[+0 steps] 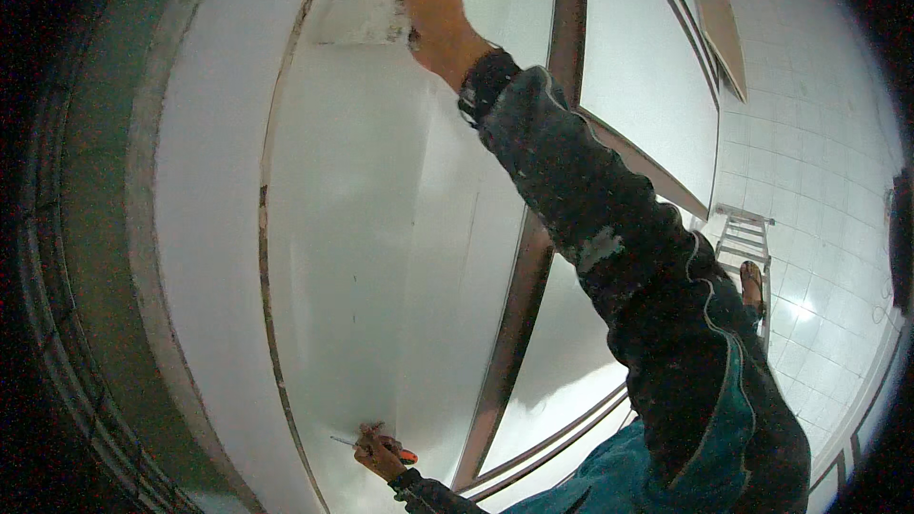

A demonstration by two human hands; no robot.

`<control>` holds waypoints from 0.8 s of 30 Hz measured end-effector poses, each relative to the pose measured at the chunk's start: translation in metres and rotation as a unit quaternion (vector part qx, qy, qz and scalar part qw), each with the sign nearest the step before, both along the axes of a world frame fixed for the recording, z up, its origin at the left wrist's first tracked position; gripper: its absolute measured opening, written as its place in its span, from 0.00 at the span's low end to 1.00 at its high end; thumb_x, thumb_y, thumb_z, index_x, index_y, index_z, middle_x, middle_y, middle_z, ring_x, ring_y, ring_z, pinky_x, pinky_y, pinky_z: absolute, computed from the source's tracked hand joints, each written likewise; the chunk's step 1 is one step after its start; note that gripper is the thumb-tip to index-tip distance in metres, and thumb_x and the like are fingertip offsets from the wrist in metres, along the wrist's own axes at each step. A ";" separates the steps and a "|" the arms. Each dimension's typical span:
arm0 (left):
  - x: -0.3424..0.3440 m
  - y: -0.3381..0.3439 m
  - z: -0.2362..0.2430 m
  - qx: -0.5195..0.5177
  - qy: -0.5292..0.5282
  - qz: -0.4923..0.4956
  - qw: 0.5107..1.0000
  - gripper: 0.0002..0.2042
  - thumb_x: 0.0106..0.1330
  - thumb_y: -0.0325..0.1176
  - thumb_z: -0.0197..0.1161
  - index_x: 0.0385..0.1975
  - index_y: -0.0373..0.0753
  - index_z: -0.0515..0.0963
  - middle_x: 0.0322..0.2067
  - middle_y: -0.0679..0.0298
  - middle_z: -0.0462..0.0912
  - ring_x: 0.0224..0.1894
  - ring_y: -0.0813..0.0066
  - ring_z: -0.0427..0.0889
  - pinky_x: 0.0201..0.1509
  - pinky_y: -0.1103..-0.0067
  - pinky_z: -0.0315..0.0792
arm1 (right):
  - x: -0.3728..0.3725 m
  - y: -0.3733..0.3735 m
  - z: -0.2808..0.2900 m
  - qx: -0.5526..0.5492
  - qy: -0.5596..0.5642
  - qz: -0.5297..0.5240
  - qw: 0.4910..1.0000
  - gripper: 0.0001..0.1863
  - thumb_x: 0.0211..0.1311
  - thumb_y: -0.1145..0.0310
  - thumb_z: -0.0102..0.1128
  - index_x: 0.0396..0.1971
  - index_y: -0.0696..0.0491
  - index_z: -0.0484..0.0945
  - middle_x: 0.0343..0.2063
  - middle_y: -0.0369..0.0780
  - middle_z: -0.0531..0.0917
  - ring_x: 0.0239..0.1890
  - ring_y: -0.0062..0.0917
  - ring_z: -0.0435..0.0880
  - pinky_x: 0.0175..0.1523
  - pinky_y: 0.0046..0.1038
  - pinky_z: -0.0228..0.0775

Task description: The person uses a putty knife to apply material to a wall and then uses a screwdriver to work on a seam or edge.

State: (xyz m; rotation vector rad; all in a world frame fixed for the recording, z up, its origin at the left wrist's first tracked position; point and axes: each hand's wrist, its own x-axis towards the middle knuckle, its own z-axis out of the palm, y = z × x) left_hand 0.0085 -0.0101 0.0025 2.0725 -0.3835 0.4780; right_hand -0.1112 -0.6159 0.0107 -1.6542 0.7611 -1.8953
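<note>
My right hand (438,24), at the end of a long dark sleeve, grips a pale, flat, putty-smeared scraper blade (357,5) against the upper part of a white panel (333,181), beside the narrow rough seam along its left edge. My left hand (379,457), low on the same panel, is closed around a tool with an orange-and-black handle (407,457); a thin metal tip points left from it toward the seam.
Brown wooden frames (568,9) border the panels at right. An aluminium ladder (743,228) with a sandalled foot (750,281) on it stands over a white tiled surface (800,152). A tan board (719,29) is at upper right; a grey ledge (148,190) runs along the left.
</note>
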 end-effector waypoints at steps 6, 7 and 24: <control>0.001 -0.002 -0.001 0.003 0.014 0.000 1.000 0.17 0.62 0.43 0.63 0.28 0.38 0.64 0.11 0.66 0.70 0.08 0.82 0.62 0.08 0.83 0.57 | 0.004 0.014 0.006 -0.066 -0.491 0.300 0.815 0.11 0.52 0.73 0.56 0.37 0.57 0.74 0.27 0.43 0.80 0.28 0.31 0.79 0.31 0.28 0.70; 0.001 0.000 -0.001 -0.007 0.007 0.019 1.000 0.17 0.62 0.43 0.63 0.29 0.38 0.64 0.11 0.66 0.70 0.08 0.82 0.62 0.09 0.83 0.57 | 0.002 0.016 0.016 -0.012 -0.609 0.433 0.665 0.09 0.55 0.71 0.54 0.36 0.56 0.75 0.26 0.43 0.79 0.25 0.29 0.78 0.27 0.28 0.69; -0.012 -0.017 0.002 0.061 -0.042 -0.059 0.996 0.21 0.65 0.46 0.58 0.20 0.33 0.74 0.05 0.69 0.64 0.05 0.82 0.60 0.09 0.82 0.54 | 0.017 0.006 0.066 0.068 -0.130 -0.156 0.977 0.18 0.58 0.66 0.52 0.33 0.71 0.68 0.22 0.46 0.76 0.21 0.36 0.79 0.23 0.33 0.73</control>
